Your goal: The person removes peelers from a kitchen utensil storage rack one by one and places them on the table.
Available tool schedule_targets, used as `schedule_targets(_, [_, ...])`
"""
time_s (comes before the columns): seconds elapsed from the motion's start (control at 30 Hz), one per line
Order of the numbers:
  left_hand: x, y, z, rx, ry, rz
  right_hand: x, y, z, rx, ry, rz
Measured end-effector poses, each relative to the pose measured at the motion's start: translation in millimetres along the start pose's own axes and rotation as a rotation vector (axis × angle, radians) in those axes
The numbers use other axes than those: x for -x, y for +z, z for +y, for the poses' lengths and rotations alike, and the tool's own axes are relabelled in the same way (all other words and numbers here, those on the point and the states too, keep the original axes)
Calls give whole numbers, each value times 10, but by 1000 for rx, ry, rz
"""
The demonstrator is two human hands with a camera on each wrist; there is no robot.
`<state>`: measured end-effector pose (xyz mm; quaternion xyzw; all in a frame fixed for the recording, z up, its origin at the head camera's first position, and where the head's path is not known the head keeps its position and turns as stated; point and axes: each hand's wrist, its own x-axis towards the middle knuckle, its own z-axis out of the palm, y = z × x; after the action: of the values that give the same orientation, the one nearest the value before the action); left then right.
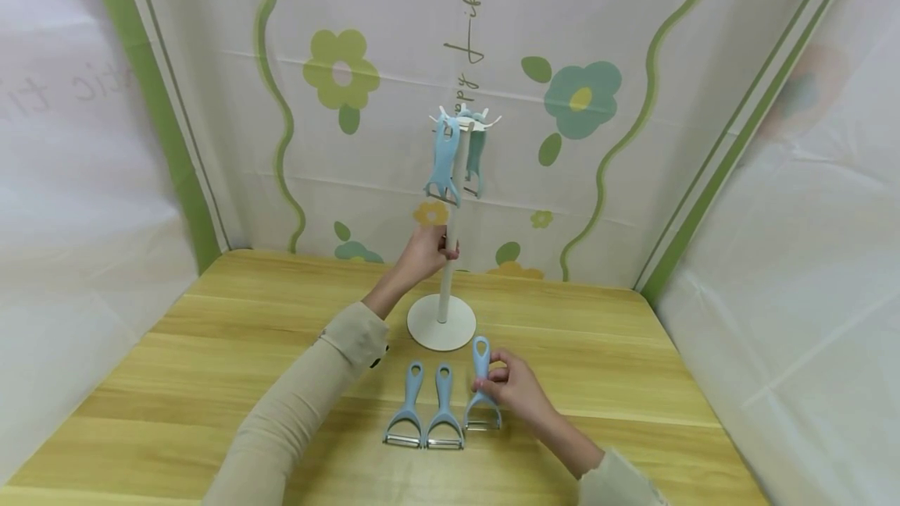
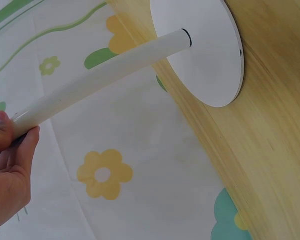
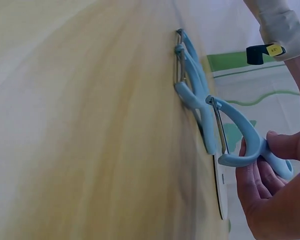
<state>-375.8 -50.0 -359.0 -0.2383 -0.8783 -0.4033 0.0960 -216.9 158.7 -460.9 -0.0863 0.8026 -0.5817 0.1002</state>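
My left hand (image 1: pixel 424 252) grips the white pole (image 1: pixel 446 295) of an upright stand, whose round base (image 1: pixel 423 326) sits on the table. From the hooks at its top hang a light blue peeler (image 1: pixel 444 155) and, behind the pole, another peeler (image 1: pixel 476 151). Low in front of the base, my right hand (image 1: pixel 516 390) pinches the handle of a Y-shaped peeler (image 3: pixel 244 125), thumb on one side and fingers on the other. Its handle loop points toward the stand. To its left, two matching peelers (image 1: pixel 412 393) lie side by side with their metal blades toward me.
The wooden table (image 1: pixel 605 381) meets a patterned curtain (image 1: pixel 394 155) right behind the stand. White curtain sides (image 1: pixel 816 272) stand at the left and right. Several white hooks (image 1: pixel 485 122) spread from the stand's top.
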Motion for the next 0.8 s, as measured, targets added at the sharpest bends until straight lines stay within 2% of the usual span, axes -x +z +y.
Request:
schedule_targets(0.33, [-4, -4, -16, 16, -5, -8, 41, 40, 127, 56, 22, -35])
schedule_targets(0.63, [-5, -7, -11, 8, 0, -5, 17, 65, 166, 153, 48, 10])
schedule_targets(0.8, [-18, -3, -24, 6, 4, -11, -6, 63, 212, 208, 51, 9])
